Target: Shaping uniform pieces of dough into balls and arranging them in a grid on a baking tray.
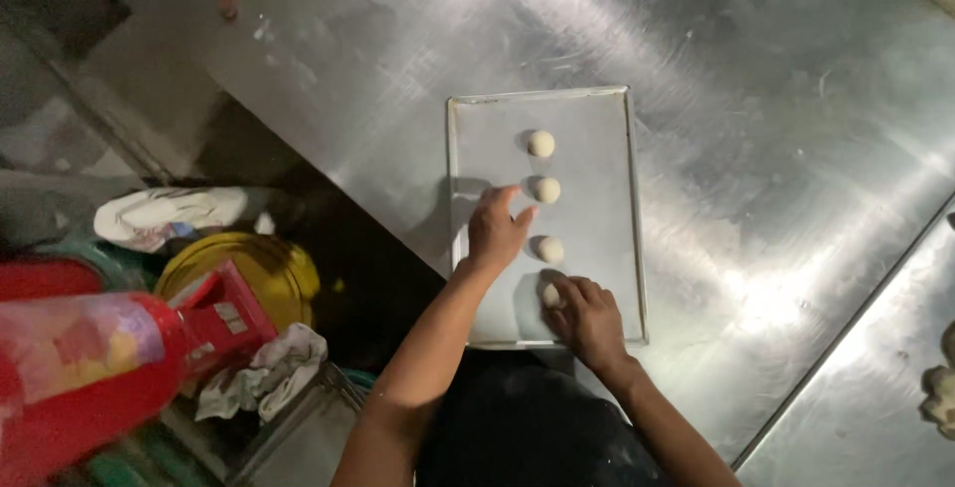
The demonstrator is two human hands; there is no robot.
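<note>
A grey baking tray (597, 119) lies on the steel tabletop (776, 149), carrying four dough balls in a line. The left hand (495, 230), fingers loosely spread, hovers over the tray's left half beside the second ball (547, 190). The right hand (589, 320) rests at the tray's near edge, fingertips touching the nearest ball (549, 295).

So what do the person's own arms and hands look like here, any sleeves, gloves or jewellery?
Both arms are bare up to the bottom edge of the picture, with no sleeves visible. The left hand and the right hand wear no gloves. No rings, watch or bracelets can be made out, though the dim light makes small details hard to tell. Dark clothing shows between the arms.
</note>
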